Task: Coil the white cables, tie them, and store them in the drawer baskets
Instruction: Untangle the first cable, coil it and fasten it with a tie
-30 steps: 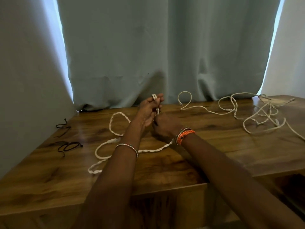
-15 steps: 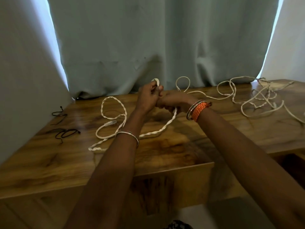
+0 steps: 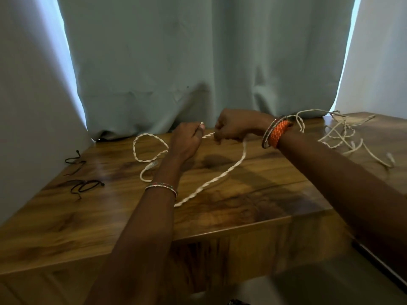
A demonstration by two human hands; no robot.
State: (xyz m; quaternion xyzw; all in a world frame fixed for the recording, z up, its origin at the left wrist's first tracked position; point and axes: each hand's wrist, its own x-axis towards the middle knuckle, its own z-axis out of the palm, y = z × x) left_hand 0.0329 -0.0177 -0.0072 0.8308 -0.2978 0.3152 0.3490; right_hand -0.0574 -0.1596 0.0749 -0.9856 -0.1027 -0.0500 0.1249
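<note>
The table [image 3: 253, 194] is wood-grain with a glossy finish that throws back light. The white cable [image 3: 222, 175] looks twisted and matt — like braided cord. Behind hangs a matt cloth curtain [image 3: 198, 62], softly creased. One wrist carries an orange woven band [image 3: 278, 134], the other a shiny, metal-looking bangle [image 3: 160, 187].
</note>
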